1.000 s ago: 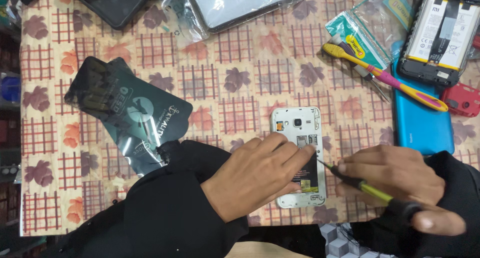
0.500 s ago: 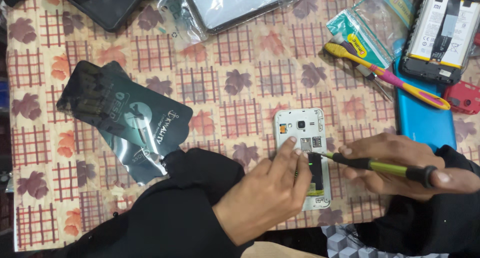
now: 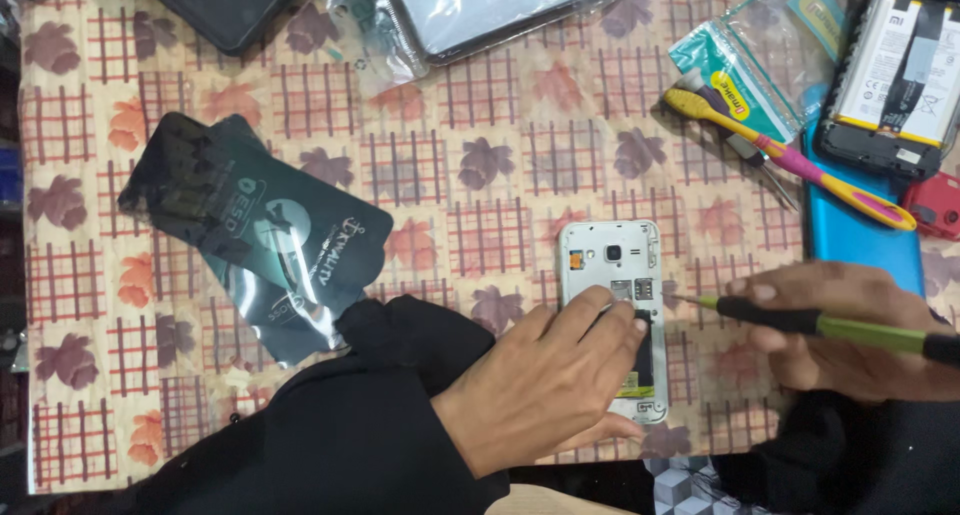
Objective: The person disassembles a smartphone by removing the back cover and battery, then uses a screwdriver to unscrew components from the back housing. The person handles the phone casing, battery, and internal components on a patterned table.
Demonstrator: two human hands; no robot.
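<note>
Pinning a white slab-shaped phone with its back cover off (image 3: pixel 612 275) flat under the spread fingers of the left hand (image 3: pixel 545 385); gripping a slim green-and-black screwdriver (image 3: pixel 810 323) in the closed right hand (image 3: pixel 850 330), tip hovering at the phone's right edge. Lying mid-cloth on the leaf-and-check patterned tablecloth (image 3: pixel 480 185), back already bare, frame apparently yet to be unscrewed. Working with open cloth to the left and above; crowding on the right from a blue flat phone cover (image 3: pixel 860 240) and a yellow-and-pink toothbrush (image 3: pixel 780 155); sitting near the table's front edge.
</note>
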